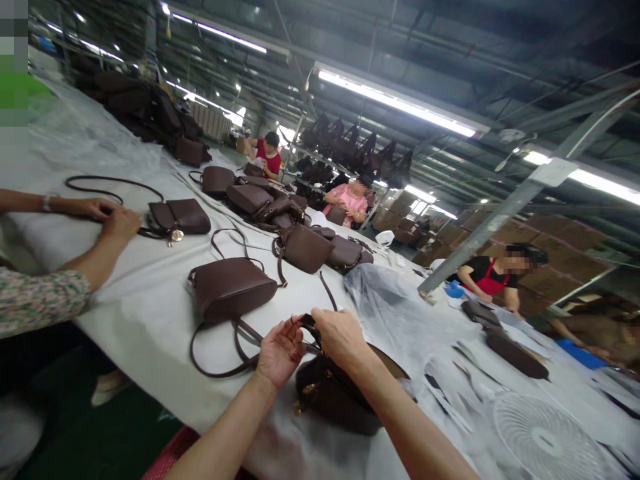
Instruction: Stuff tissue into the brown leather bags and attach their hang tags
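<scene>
A dark brown handbag (pixel 345 393) lies on the white-covered table right in front of me, with gold-coloured hardware on its near side. Above it my right hand (pixel 340 333) is closed around the bag's strap (pixel 311 327). My left hand (pixel 281 350) meets it there, palm turned up and fingers curled, pinching the strap's end; the exact fingertip grip is partly hidden. Just beyond, a second brown handbag (pixel 233 290) rests on its side, its long strap (pixel 215 375) looping toward my left wrist.
At the left, a co-worker's hands (pixel 117 217) work at the strap of another brown bag (pixel 183 217). Several bags (pixel 305 247) are heaped farther back. Clear plastic sheeting (pixel 383 300) and a white fan (pixel 547 433) occupy the right side. A metal post (pixel 480 233) slants upward beyond. Other people work behind.
</scene>
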Tool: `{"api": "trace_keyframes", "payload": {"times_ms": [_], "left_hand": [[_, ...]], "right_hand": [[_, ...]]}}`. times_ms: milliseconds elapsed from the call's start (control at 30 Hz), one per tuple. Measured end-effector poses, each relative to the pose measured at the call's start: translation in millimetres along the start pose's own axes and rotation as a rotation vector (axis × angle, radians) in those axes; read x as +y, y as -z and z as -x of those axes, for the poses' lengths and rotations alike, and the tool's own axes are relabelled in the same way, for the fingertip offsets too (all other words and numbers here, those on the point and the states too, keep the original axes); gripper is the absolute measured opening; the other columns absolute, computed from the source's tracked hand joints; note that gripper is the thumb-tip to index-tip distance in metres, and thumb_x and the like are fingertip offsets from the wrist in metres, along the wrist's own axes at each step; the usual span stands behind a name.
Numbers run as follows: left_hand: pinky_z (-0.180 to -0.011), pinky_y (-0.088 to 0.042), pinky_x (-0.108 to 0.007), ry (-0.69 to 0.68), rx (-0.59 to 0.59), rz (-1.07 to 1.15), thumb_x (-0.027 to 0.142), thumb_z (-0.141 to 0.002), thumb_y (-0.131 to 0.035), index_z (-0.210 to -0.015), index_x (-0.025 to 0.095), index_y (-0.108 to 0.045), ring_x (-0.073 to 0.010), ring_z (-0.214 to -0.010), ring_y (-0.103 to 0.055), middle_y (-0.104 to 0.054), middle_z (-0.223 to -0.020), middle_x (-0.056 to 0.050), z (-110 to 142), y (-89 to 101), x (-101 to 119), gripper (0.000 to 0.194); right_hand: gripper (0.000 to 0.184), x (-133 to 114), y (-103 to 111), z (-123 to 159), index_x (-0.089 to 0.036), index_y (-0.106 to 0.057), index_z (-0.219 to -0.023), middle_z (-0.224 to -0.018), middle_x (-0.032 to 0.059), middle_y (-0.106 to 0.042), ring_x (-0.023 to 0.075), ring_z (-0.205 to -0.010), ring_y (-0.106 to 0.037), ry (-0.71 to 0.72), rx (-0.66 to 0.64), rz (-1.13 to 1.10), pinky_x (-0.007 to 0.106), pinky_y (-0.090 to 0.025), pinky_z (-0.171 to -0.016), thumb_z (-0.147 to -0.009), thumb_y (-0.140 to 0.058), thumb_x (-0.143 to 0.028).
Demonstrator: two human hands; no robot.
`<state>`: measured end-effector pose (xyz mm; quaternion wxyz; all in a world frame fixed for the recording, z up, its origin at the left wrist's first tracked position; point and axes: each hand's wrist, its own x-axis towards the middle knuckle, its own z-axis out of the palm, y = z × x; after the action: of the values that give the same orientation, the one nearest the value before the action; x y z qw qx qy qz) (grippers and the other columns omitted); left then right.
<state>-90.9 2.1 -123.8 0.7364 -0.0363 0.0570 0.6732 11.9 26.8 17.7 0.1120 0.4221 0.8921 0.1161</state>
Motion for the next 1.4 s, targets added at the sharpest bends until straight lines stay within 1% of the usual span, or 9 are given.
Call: {"api": "trace_keyframes", "payload": {"times_ms": [200, 433, 600, 700, 833, 933, 1167, 1300, 1400], "left_hand": [[-0.034, -0.030, -0.013, -0.012, 0.048, -0.204, 0.013, -0.080, -0.065, -0.077, 0.008, -0.067, -0.0098, -0.056, -0.065, -0.073, -0.079, -0.008, 1, -17.7, 13, 0.006], [-0.047, -0.033, -0.016, -0.079, -0.124, -0.765, 0.014, -0.060, -0.070, -0.084, 0.011, -0.075, -0.0179, -0.076, -0.068, -0.073, -0.085, -0.010, 13, -35.9, 23, 0.025], [-0.052, -0.032, -0.020, -0.164, -0.141, -1.132, 0.010, -0.057, -0.062, -0.084, 0.013, -0.078, -0.0089, -0.054, -0.050, -0.072, -0.066, -0.005, 18, -34.3, 29, 0.032], [-0.048, -0.025, -0.019, -0.133, -0.100, -1.026, 0.012, -0.057, -0.065, -0.088, 0.014, -0.079, -0.0048, -0.049, -0.039, -0.071, -0.066, -0.004, 20, -27.7, 24, 0.034], [-0.049, -0.028, -0.017, -0.113, -0.004, -0.731, 0.011, -0.053, -0.071, -0.089, 0.016, -0.079, -0.0055, -0.059, -0.048, -0.073, -0.086, -0.007, 21, -17.9, 7, 0.036], [-0.050, -0.030, -0.017, -0.119, 0.022, -0.741, 0.012, -0.055, -0.069, -0.088, 0.017, -0.079, -0.0074, -0.060, -0.050, -0.071, -0.079, -0.006, 22, -16.2, 1, 0.035], [-0.066, -0.043, -0.025, -0.507, -0.204, -1.417, 0.015, -0.064, -0.064, -0.084, 0.018, -0.077, -0.0146, -0.072, -0.056, -0.070, -0.081, -0.003, 25, -38.9, 13, 0.024], [-0.068, -0.046, -0.026, -0.422, -0.211, -1.449, 0.019, -0.068, -0.065, -0.086, 0.016, -0.071, -0.0166, -0.074, -0.060, -0.069, -0.080, -0.004, 40, -56.2, 38, 0.019], [-0.061, -0.046, -0.024, -0.405, -0.085, -1.337, 0.025, -0.064, -0.072, -0.091, 0.017, -0.068, -0.0158, -0.071, -0.060, -0.068, -0.081, -0.003, 63, -56.5, 86, 0.028]], "right_hand": [[0.023, -3, 7, 2, -0.016, -0.062, -0.101, -0.094, 0.0132, -0.073, 0.0274, -0.091, -0.069, 0.010, -0.053, 0.031, 0.037, -0.042, -0.077, -0.092, -0.040, -0.012], [0.029, -10, 20, 5, -0.012, -0.069, -0.100, -0.095, 0.0182, -0.073, 0.0296, -0.093, -0.069, 0.014, -0.127, 0.072, 0.039, -0.046, -0.080, -0.092, -0.041, -0.011], [0.028, -15, 17, 7, -0.012, -0.072, -0.099, -0.096, 0.0194, -0.073, 0.0294, -0.093, -0.070, 0.032, -0.191, 0.051, 0.035, -0.049, -0.074, -0.091, -0.045, -0.012], [0.027, -7, 12, 7, -0.013, -0.070, -0.105, -0.100, 0.0190, -0.073, 0.0297, -0.096, -0.069, 0.034, -0.196, 0.023, 0.034, -0.051, -0.074, -0.089, -0.048, -0.015], [0.030, 4, 7, 10, -0.014, -0.069, -0.108, -0.103, 0.0176, -0.072, 0.0300, -0.099, -0.069, 0.026, -0.195, -0.004, 0.035, -0.052, -0.074, -0.088, -0.047, -0.018], [0.028, 4, 4, 11, -0.013, -0.070, -0.106, -0.102, 0.0181, -0.072, 0.0308, -0.098, -0.069, 0.021, -0.199, -0.005, 0.035, -0.052, -0.074, -0.087, -0.049, -0.018], [0.030, 1, 2, 20, -0.016, -0.068, -0.111, -0.106, 0.0147, -0.072, 0.0277, -0.097, -0.068, 0.006, -0.155, -0.112, 0.031, -0.048, -0.073, -0.089, -0.053, -0.029], [0.043, 30, 2, 52, -0.022, -0.061, -0.124, -0.110, 0.0087, -0.070, 0.0239, -0.098, -0.065, 0.103, -0.103, -0.358, 0.029, -0.045, -0.076, -0.087, -0.056, -0.044], [0.057, 55, -12, 79, -0.020, -0.057, -0.129, -0.115, 0.0120, -0.066, 0.0277, -0.103, -0.061, 0.100, -0.056, -0.374, 0.033, -0.043, -0.083, -0.079, -0.067, -0.046]]}}
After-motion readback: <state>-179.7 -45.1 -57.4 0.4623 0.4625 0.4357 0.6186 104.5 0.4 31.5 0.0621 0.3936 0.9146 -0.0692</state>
